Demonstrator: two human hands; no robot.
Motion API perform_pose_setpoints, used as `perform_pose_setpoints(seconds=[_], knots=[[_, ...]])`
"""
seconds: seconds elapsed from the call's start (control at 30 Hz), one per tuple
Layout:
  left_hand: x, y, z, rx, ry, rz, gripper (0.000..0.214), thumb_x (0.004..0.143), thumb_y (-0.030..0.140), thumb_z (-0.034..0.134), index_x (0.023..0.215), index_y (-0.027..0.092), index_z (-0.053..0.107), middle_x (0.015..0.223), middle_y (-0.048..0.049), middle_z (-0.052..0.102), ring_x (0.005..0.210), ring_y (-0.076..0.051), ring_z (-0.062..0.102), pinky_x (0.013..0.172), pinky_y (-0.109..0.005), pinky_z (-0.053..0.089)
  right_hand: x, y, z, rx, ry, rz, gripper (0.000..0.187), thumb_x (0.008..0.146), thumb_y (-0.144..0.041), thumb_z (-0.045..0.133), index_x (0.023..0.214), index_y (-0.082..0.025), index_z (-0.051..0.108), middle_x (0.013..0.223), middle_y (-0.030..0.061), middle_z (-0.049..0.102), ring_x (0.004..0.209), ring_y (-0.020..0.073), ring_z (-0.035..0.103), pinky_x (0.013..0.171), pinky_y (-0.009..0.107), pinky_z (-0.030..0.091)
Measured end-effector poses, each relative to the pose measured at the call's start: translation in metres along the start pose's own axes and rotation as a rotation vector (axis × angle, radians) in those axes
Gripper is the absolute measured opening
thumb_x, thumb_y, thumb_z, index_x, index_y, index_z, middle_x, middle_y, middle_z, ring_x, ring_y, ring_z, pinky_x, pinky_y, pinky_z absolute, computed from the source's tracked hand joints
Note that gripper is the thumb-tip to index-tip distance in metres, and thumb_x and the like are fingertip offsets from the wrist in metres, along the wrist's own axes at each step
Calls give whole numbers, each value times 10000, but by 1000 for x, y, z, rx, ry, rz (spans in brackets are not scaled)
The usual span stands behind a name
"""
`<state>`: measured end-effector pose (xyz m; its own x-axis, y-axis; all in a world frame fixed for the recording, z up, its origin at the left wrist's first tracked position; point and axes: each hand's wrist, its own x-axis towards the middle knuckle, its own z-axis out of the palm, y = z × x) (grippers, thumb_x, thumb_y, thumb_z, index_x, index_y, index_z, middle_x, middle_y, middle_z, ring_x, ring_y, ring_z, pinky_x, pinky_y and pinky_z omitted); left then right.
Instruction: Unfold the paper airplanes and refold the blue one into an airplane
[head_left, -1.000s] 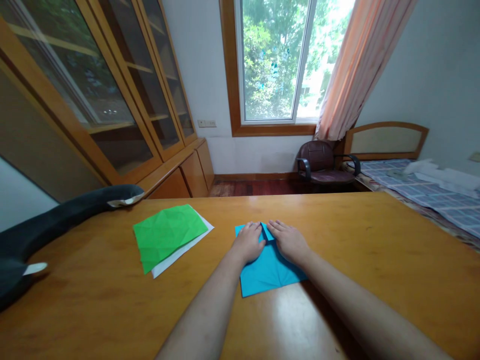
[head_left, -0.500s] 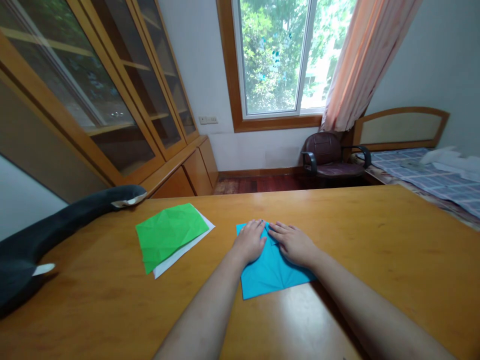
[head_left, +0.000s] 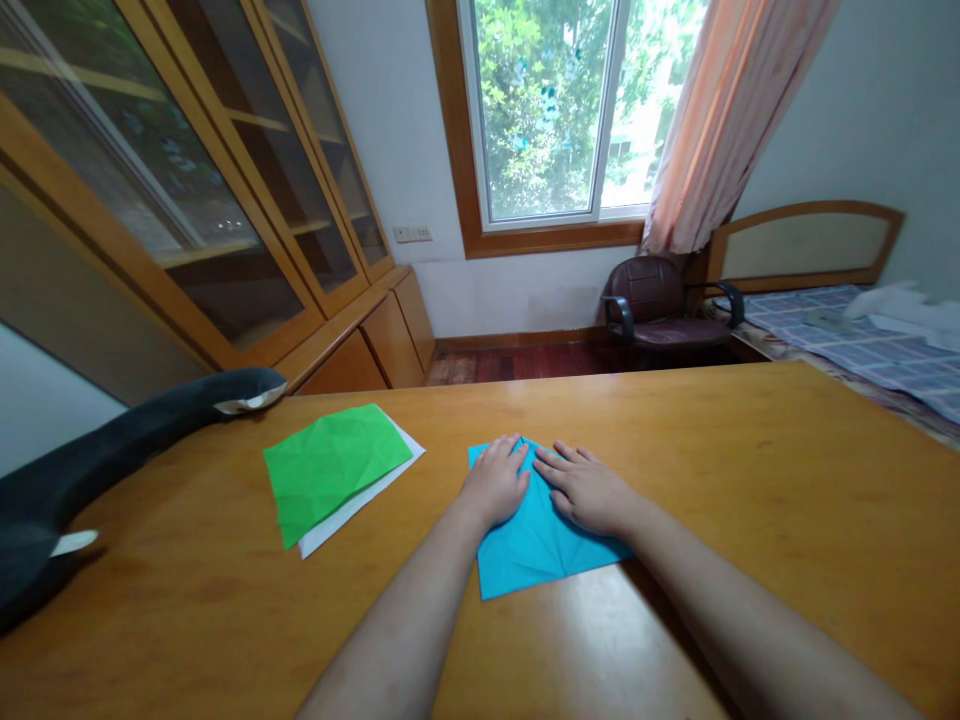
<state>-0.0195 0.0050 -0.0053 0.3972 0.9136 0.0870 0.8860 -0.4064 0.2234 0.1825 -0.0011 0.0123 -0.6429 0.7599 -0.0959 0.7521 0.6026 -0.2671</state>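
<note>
A creased sheet of blue paper (head_left: 525,560) lies on the wooden table (head_left: 247,640) in front of me. My left hand (head_left: 495,482) rests flat on its upper left part, fingers stretched out and pointing away from me. On the upper right part lies my right hand (head_left: 586,488), palm down with the fingers extended and slightly spread. Between the two hands a narrow strip of the paper shows, with creases running toward its far edge. The paper under both palms is hidden.
To the left lie a creased green sheet (head_left: 337,470) and a white sheet (head_left: 352,512) partly beneath it. A dark curved object (head_left: 142,430) with white patches occupies the table's left end. Beyond the far edge stands an office chair (head_left: 652,305).
My right hand has shifted slightly away from the left one, exposing a little more paper between them. The whole view has moved slightly; the sheets stay in place.
</note>
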Motion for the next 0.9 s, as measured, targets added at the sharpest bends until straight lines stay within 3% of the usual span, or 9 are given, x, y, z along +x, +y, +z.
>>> perform_pose_setpoints(seconds=[0.63, 0.9], knots=[[-1, 3, -6, 0, -21, -7, 517, 932, 355, 437, 1405, 146, 463, 1509, -130, 391, 1392, -284, 349, 1172, -438, 255, 0, 3, 5, -2, 14, -4, 601, 908, -347, 398, 1498, -250, 334, 1573, 25, 263, 1431, 376, 215, 1125, 600, 222], [-1, 5, -6, -11, -1, 1, 567, 932, 464, 418, 1392, 138, 480, 1501, -137, 402, 1381, -292, 366, 1172, -435, 255, -1, 0, 5, -20, 22, 14, 579, 915, -344, 377, 1481, -222, 373, 1565, 32, 281, 1429, 372, 225, 1123, 602, 230]])
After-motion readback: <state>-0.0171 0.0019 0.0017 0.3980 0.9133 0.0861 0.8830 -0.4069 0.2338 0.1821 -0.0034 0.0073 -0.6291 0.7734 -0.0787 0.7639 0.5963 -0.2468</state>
